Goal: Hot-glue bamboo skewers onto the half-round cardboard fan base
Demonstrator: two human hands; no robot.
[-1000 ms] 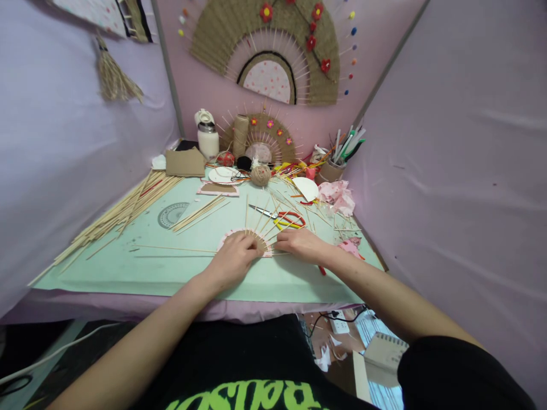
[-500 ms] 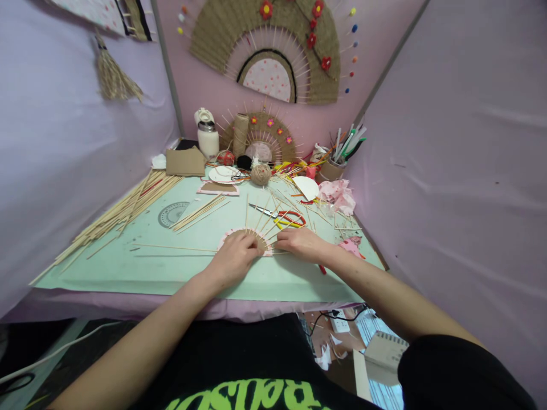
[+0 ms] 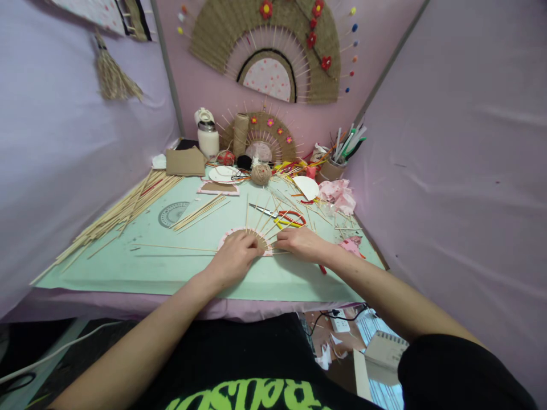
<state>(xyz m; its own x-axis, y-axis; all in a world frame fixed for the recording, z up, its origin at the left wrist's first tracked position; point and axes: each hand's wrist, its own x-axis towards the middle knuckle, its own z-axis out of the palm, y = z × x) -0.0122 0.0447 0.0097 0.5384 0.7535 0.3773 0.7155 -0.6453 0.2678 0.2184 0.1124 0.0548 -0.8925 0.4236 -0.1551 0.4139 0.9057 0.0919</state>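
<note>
A pink half-round card (image 3: 227,236) lies on the green cutting mat (image 3: 149,267), with several thin wooden sticks (image 3: 257,217) fanning out from it. My left hand (image 3: 233,260) lies flat on the card, fingers stretched out and pressing down. At the card's right end my right hand (image 3: 301,243) rests palm down, its fingertips pinched on one of the sticks. Red-and-yellow-handled scissors (image 3: 285,218) lie just beyond the fan.
A long bundle of wooden sticks (image 3: 119,213) runs along the mat's left side, a smaller bundle (image 3: 199,212) nearer the middle. Twine ball (image 3: 260,175), white half-round card (image 3: 306,188), pink crumpled paper (image 3: 337,195), a pen cup (image 3: 333,168) and a white jar (image 3: 208,139) crowd the back.
</note>
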